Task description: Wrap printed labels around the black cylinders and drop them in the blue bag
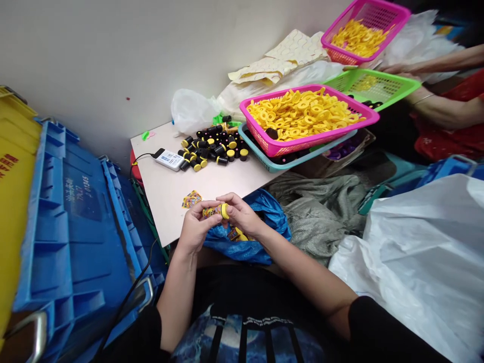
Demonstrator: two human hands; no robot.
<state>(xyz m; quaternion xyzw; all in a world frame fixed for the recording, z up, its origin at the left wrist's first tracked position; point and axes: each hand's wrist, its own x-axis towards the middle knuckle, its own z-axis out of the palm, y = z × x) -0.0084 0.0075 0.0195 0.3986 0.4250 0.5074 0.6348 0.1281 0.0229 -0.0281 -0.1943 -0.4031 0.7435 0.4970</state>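
Between my two hands is a small cylindrical bottle [215, 210] with a colourful label and a yellow cap, lying roughly sideways. My left hand [193, 227] is closed round its labelled body. My right hand [244, 216] grips the capped end with thumb and fingers. Colourful printed labels [191, 198] lie on the table just beyond my left hand. Below the hands, an opened blue bag [270, 212] holds several yellow and labelled pieces [237, 234]. Farther back on the table is a heap of black bottles with yellow caps [214, 146].
A pink basket [264, 145] of yellow rings rests on a teal basket [272, 165]. A white corded device [169, 159] lies on the table [159, 201]. Blue crates [83, 212] stand left, a white sack [419, 252] right. Another person's arms [438, 106] reach a green basket [397, 88].
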